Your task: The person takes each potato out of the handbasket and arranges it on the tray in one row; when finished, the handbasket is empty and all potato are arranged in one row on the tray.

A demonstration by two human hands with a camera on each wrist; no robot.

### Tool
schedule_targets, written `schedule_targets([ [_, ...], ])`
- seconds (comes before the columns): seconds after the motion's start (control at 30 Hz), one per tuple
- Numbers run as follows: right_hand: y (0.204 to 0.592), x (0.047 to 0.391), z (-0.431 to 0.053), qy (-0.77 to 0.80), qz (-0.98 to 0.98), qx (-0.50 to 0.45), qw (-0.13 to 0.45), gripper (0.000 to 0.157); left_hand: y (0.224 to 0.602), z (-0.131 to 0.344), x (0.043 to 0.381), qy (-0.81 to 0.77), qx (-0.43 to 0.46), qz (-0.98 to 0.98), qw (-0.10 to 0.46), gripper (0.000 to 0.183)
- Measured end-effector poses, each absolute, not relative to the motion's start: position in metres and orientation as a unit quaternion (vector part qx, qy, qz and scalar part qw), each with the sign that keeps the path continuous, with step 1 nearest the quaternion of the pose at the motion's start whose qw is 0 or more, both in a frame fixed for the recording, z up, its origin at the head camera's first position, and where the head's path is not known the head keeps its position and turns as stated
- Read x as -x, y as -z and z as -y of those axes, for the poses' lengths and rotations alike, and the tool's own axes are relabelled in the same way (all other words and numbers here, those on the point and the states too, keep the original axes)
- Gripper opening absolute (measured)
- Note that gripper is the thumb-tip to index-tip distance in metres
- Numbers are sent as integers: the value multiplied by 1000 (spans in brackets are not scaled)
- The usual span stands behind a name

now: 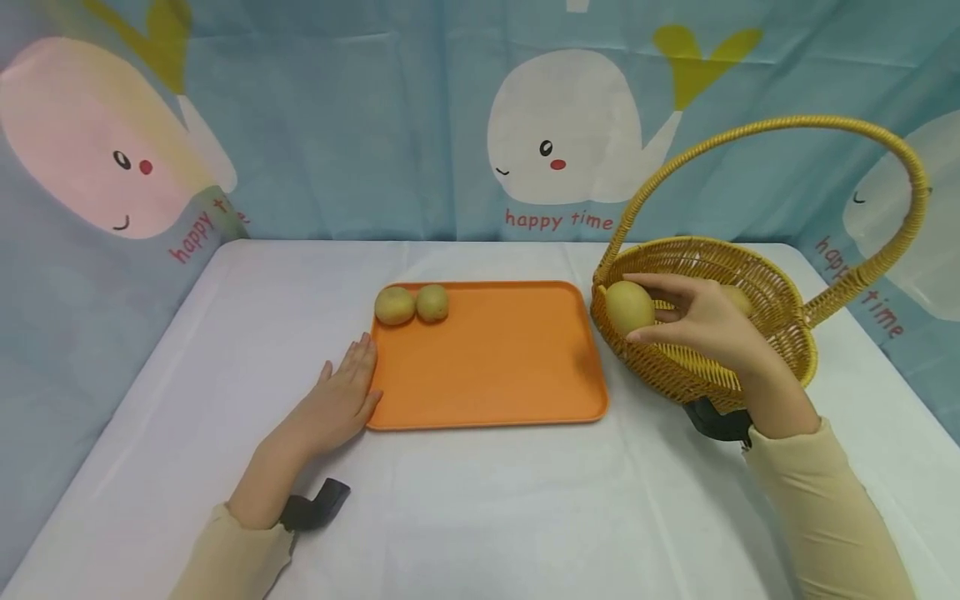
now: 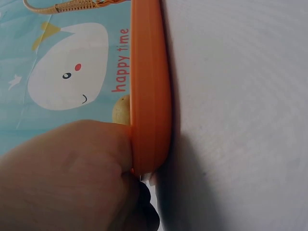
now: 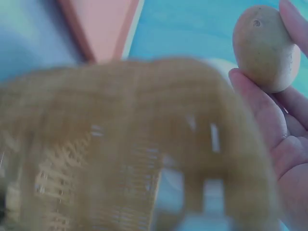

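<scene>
Left hand (image 1: 339,404): fingers straight, touching tray (image 1: 495,358)
Right hand (image 1: 708,321): pinching potato (image 1: 630,309) by basket (image 1: 647,360) rim
Tray: 2 potatoes (image 1: 394,306), far-left corner

Tray (image 1: 487,358) left of basket (image 1: 693,385) on table (image 1: 487,508); two potatoes (image 1: 394,306) in tray's far-left corner; another potato (image 1: 738,300) inside basket.
</scene>
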State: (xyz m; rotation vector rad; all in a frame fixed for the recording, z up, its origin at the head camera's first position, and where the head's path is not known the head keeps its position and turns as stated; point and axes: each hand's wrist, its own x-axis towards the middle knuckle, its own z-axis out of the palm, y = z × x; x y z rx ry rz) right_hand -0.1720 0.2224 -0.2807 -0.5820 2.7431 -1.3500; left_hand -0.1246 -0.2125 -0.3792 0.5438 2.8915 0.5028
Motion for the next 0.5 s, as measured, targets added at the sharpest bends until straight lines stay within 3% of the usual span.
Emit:
schedule_targets([
  [0.5,300,201,-153,500,-826,253,70,67,376,213,124,-164,-178,-967,78,64],
])
